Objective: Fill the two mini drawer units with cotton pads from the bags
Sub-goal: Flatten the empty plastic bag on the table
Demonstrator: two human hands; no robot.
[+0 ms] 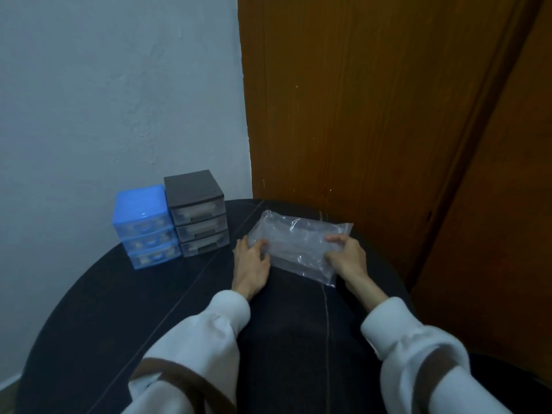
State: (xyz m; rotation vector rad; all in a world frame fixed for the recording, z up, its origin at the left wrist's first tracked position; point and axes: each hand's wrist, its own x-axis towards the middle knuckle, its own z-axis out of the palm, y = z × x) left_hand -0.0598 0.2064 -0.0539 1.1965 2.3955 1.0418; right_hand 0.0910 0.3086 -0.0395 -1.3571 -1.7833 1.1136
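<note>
At centre frame I press both hands onto a clear bag of cotton pads (298,245) lying on the dark round table (119,309): left hand (251,261) fingering its left end, right hand (346,258) pinching its right edge. It looks light, soft and slippery; the sealed ends seem best to grip. Left of centre, well clear, stand the blue drawer unit (145,227) and grey drawer unit (197,213), drawers closed, wall behind.

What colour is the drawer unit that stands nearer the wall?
Blue: the blue unit beside the grey unit. The head view shows it.
</note>
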